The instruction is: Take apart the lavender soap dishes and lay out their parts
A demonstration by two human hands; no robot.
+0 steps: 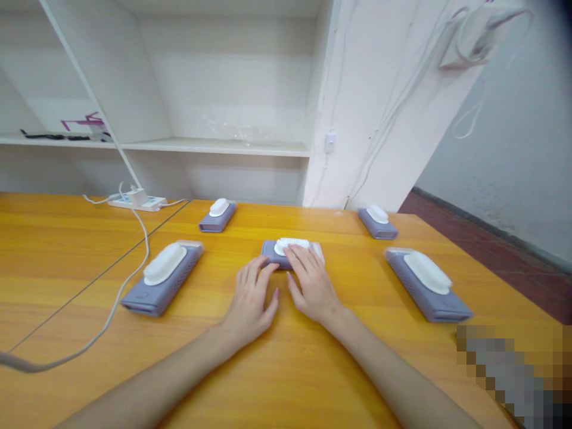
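Five purple-grey flat devices with white raised tops lie on an orange wooden table [286, 369]. My left hand [251, 301] rests flat on the wood, fingers stretched toward the near edge of the middle device [290, 248]. My right hand [310, 283] lies beside it, fingers extended and touching that device's near side and white top. Neither hand holds anything. A large device [163, 277] sits to the left, another large device [426, 283] to the right. Two small ones, a left small device [217, 215] and a right small device [378, 221], lie farther back.
A white power strip [136, 201] sits at the table's back left, its grey cable [116, 298] trailing toward the near left edge. White shelving [214, 145] stands behind the table. Cables hang on the wall at upper right. A blurred patch covers the lower right corner.
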